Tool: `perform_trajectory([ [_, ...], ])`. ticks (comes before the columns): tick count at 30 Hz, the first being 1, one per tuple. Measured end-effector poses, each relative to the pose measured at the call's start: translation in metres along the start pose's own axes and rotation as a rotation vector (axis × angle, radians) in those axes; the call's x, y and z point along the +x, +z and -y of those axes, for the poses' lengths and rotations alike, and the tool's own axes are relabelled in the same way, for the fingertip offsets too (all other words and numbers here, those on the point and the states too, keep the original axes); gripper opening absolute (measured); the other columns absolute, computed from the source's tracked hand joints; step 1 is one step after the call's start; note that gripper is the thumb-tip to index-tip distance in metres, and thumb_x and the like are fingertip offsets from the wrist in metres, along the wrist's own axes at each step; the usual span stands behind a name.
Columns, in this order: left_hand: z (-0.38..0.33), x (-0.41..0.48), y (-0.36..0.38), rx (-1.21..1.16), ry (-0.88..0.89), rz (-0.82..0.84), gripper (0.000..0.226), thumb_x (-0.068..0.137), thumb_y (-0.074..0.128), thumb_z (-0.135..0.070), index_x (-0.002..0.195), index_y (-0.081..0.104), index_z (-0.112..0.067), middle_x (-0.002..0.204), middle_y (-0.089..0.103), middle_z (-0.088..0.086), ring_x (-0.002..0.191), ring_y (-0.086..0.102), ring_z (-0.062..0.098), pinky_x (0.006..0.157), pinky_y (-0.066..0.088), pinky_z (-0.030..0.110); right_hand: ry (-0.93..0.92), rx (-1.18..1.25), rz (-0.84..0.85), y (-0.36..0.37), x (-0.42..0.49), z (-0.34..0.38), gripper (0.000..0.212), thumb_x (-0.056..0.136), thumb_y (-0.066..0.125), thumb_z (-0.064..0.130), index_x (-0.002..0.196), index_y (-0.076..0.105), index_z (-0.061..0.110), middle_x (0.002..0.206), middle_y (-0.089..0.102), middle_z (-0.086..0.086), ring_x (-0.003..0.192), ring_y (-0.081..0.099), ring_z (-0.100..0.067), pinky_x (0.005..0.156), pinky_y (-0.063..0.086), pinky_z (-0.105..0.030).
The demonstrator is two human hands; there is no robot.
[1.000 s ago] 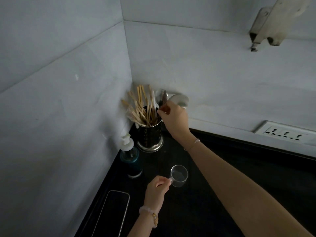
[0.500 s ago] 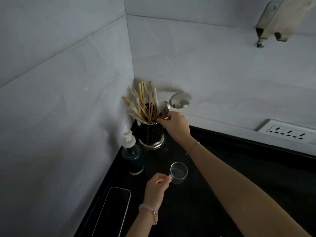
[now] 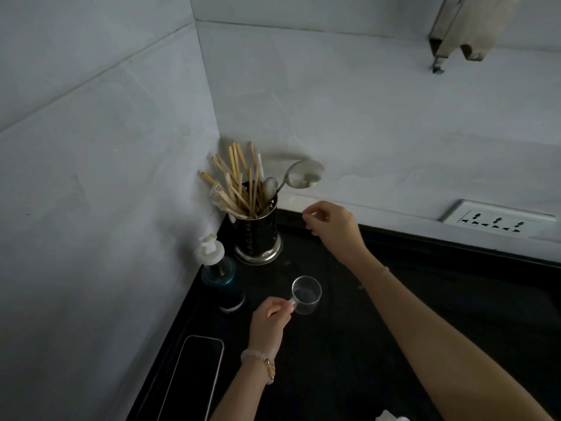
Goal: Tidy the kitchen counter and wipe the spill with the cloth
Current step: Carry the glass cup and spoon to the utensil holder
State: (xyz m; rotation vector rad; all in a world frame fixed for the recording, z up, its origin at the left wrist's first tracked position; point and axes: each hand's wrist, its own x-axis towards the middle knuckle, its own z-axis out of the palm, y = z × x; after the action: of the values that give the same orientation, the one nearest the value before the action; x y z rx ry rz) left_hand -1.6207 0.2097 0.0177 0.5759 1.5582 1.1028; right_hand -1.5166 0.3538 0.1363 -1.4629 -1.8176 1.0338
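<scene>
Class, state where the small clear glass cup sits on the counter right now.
In the head view, the glass cup stands on the black counter lower centre, held by the left hand, right of the soap bottle.

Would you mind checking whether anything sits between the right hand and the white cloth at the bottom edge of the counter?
Nothing visible blocks it. The right hand hovers near the utensil holder, and the counter between it and the white cloth looks bare. Only the person's own right forearm crosses that stretch; the glass cup sits off to the left.

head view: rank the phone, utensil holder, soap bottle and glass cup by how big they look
1. phone, though it lies nearest the camera
2. utensil holder
3. soap bottle, close to the holder, so unsure
4. glass cup, held by the left hand
</scene>
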Motion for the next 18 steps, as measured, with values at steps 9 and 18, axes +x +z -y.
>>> perform_trajectory([
  [9, -0.034, 0.044, 0.028, -0.075, 0.033, -0.023, 0.003, 0.081, 0.064, -0.013, 0.084, 0.063, -0.015, 0.103, 0.066, 0.009, 0.101, 0.062, 0.019, 0.091, 0.049, 0.033, 0.266, -0.161, -0.107, -0.076, -0.087, -0.108, 0.014, 0.087, 0.059, 0.024, 0.100, 0.065, 0.027, 0.095, 0.068, 0.009, 0.090, 0.064, -0.008, 0.081, 0.050, -0.026],
  [18, -0.049, 0.077, 0.061, -0.086, 0.021, -0.010, 0.011, 0.084, 0.057, -0.002, 0.095, 0.058, 0.001, 0.110, 0.061, 0.020, 0.106, 0.059, 0.024, 0.078, 0.050, 0.019, 0.410, -0.604, -0.014, -0.086, -0.207, -0.178, 0.048, 0.091, 0.053, 0.030, 0.137, 0.042, 0.029, 0.149, 0.033, 0.014, 0.139, 0.027, -0.004, 0.111, 0.022, -0.021],
])
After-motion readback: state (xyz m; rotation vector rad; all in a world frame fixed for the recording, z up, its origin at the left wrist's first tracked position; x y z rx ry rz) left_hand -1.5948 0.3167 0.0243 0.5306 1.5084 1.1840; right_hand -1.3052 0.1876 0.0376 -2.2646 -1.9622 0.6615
